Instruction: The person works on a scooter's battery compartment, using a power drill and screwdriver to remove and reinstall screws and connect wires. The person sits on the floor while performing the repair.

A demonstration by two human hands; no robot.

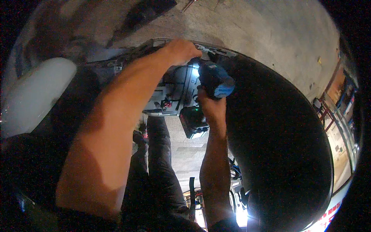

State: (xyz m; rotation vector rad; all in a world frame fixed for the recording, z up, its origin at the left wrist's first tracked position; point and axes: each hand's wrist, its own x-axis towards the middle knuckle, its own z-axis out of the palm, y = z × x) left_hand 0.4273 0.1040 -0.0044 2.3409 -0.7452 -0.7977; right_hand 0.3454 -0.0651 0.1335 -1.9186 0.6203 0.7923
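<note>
My right hand point(212, 107) is wrapped round the grip of a blue and black cordless drill point(219, 83). The battery pack point(192, 119) at the base of the grip shows a small green light. A bright work light shines from the drill onto pale metal parts with dark cables point(179, 83). Farther off, my left hand point(181, 51) reaches over those parts, its fingers curled close to the drill's front end. What the left fingertips grip is too dark and small to make out. A small red part point(167, 103) sits among the metal parts, left of the drill.
A large black curved panel point(278, 147) fills the right side. At the left is a rounded white piece point(42, 92). Concrete floor point(266, 34) lies beyond. My legs point(160, 150) are below, and shelving or framing point(338, 123) stands at the far right.
</note>
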